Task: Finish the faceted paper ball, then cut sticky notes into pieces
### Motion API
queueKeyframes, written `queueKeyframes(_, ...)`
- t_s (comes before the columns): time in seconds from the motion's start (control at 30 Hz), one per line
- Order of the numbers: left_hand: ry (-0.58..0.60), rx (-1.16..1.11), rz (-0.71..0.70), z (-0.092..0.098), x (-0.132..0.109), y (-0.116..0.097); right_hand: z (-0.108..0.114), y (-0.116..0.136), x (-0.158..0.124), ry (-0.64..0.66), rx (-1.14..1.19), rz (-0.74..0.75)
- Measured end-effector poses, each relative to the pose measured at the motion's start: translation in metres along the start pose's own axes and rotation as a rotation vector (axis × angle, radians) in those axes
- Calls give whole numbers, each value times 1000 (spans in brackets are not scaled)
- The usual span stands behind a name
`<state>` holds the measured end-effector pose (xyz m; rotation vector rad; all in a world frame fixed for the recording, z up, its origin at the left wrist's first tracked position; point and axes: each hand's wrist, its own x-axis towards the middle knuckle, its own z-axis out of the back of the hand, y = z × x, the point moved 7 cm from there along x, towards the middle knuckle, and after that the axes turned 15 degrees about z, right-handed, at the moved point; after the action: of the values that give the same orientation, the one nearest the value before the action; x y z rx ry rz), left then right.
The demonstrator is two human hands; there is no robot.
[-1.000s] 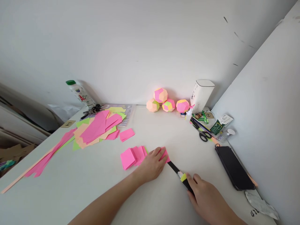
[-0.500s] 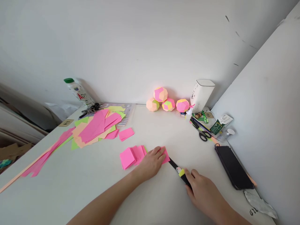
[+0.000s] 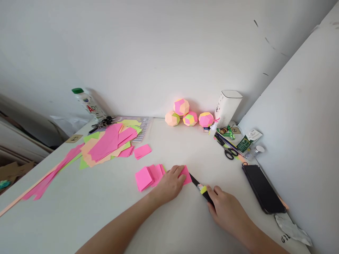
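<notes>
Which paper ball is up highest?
The pink-and-peach top ball, stacked above the leftmost ball and the lower middle ball. The rightmost ball sits low too.

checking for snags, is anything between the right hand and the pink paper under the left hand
Only the utility knife in the right hand, its blade pointing at the pink paper; nothing else visible.

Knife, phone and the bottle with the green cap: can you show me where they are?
Knife [image 3: 203, 190]: head view, on the yellow part by the handle.
Phone [image 3: 264, 189]: head view, on the middle of its black screen.
Bottle [image 3: 90, 104]: head view, on its white body, below the green cap.
</notes>
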<state>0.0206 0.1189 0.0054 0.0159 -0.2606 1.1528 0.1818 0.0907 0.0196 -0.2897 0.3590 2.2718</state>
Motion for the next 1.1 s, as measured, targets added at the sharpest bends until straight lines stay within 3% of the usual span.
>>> queueKeyframes(0.73,3,-47,22,-1,1,1,14,-9,25,-92,-2,1)
queueKeyframes(1.1,-84,-306,105,1,2,13,6,-13,-1,-121,53,103)
